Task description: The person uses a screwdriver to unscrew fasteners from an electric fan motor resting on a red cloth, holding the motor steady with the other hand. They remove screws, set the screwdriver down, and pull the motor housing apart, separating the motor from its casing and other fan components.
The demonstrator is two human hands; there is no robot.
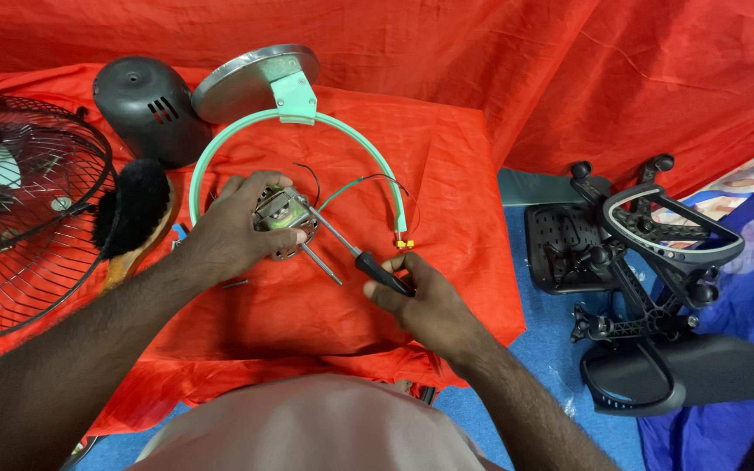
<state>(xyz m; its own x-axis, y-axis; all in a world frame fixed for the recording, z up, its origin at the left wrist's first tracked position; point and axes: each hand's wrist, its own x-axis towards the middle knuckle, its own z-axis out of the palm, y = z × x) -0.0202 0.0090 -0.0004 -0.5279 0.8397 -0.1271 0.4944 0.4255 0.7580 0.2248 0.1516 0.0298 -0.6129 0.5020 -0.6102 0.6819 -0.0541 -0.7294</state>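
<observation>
Here, left hand [229, 231] closed around a small fan motor [284, 222] at desk [447, 174] centre, right hand [421, 301] at 5 o'clock of it gripping a black-handled screwdriver [351, 253], tip at the motor, green ring [307, 139] arching behind, brush [133, 214] and fan grille [19, 209] at 9 o'clock.

Motor [283, 222] — left of screwdriver [355, 255]

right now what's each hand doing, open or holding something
Left hand: closed around the small fan motor.
Right hand: closed on the screwdriver, tip at the motor.
</observation>
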